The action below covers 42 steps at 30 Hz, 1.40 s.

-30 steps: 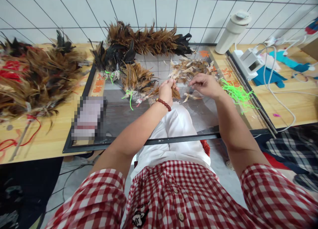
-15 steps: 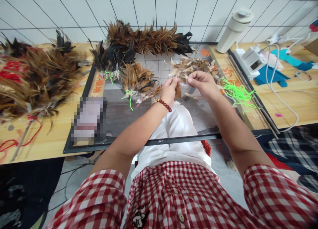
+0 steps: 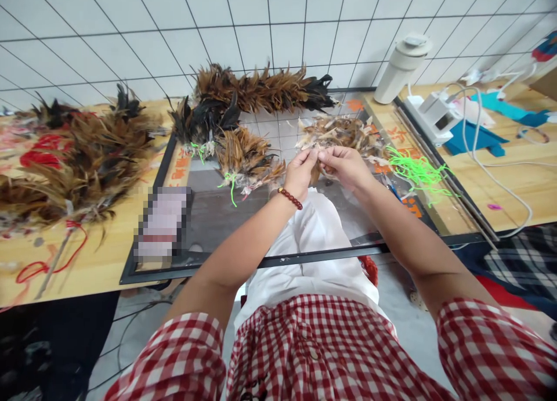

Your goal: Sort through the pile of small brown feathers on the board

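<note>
Head cam, clock centred on the two hands: both are tog. over the mid of a black-framed pane, which lies on the wooden table. L hand, w/ red bead bracelet on its wrist, pinches a small brown feather tuft btwn thumb & fingertips; tuft hangs just below the tips. R hand has its fingers bent in, thumb & forefinger right up against L's fingertips; can't tell if they grip the tuft too, fingers hide it.

Loose feather pile, brown & pale, is just beyond the hands at 1 o'clock. Bright green strings lie tangled at 3, nr the R forearm, thin rods past them. Brown feather bundle w/ green tie sits at 9, black feather bundle btwn 9 & 10, long feather roll at 11 along the far edge of the pane.

Pixelated oblong at 8, on the near L corner; can't make out its face. Big feather heap at 9, off the pane. White bottle at 2, leaning in view; white chargers btwn 2 & 3, w/ cables.
</note>
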Tool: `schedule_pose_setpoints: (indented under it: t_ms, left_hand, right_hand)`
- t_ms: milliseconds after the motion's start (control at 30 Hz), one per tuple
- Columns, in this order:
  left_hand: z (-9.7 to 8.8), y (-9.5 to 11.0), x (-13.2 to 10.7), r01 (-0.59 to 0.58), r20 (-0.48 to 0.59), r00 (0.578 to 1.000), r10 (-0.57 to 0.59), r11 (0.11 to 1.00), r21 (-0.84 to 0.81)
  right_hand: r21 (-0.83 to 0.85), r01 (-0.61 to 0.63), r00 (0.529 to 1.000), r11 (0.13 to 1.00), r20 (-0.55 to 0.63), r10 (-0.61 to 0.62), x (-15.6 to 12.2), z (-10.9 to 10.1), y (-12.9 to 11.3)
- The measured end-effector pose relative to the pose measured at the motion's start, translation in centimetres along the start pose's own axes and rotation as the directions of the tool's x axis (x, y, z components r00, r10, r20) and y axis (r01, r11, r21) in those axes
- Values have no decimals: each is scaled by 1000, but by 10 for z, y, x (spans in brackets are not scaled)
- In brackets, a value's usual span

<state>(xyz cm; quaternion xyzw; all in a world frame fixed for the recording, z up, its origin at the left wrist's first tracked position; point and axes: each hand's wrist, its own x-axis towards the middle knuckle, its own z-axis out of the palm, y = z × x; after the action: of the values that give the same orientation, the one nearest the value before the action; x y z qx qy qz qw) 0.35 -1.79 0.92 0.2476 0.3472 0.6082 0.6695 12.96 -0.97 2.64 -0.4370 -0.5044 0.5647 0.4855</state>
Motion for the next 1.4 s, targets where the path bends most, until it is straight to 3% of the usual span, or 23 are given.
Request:
schedule_pose_setpoints:
  t_ms: [100, 167, 267, 333, 400, 500, 600, 633, 700, 800, 900, 1100, 1400]
  left_hand:
    - [1, 2, 0, 34, 48, 998, -33, 999, -29]
    - [1, 5, 3, 44, 5, 999, -44, 997, -57]
    - [-1, 8, 7, 27, -84, 996, -34, 996, -84]
    - [-4, 9, 9, 20, -110, 994, -30, 996, -89]
    - [-5, 10, 10, 25, -101, 994, -34, 996, -84]
    - [-5, 11, 8, 36, -75, 996, -40, 998, -59]
    - [-2, 11, 4, 34, -62, 997, -36, 999, -28]
    - [-1, 11, 3, 35, -57, 998, -36, 999, -20]
    - [0, 10, 2, 37, -47, 998, -38, 999, -14]
    - [0, 5, 2, 42, -34, 999, -42, 999, -21]
    - [-2, -1, 5, 15, -30, 999, -16, 1000, -27]
    - [-6, -8, 11, 3, -2, 1000, -3, 1000, -8]
    - [-2, -10, 7, -26, 3, 1000, 26, 999, 42]
  right_hand:
    - [-104, 71, 997, 992, -4, -72, 0, 0, 0]
    - [-266, 131, 990, 955, -11, -139, -1, -6, -4]
    - [-620, 190, 975, 761, 24, -223, -2, -24, -16]
    - [-795, 170, 983, 582, 91, -162, -3, -39, -25]
    - [-885, 133, 989, 446, 146, -5, -3, -49, -33]
    - [-944, 106, 967, 312, 171, 188, -4, -53, -38]
    - [-958, 136, 956, 251, 194, 222, -7, -45, -38]
    - [-949, 143, 957, 280, 205, 207, -8, -41, -37]
    - [-890, 133, 973, 436, 202, 116, -10, -33, -35]
    - [-656, 113, 994, 746, 70, -89, -10, -22, -28]
    - [-405, 126, 986, 906, -54, -161, -7, -11, -18]
    - [-180, 69, 992, 981, -91, -87, -3, -4, -5]
    - [-169, -37, 998, 985, -63, 27, -4, -6, -11]
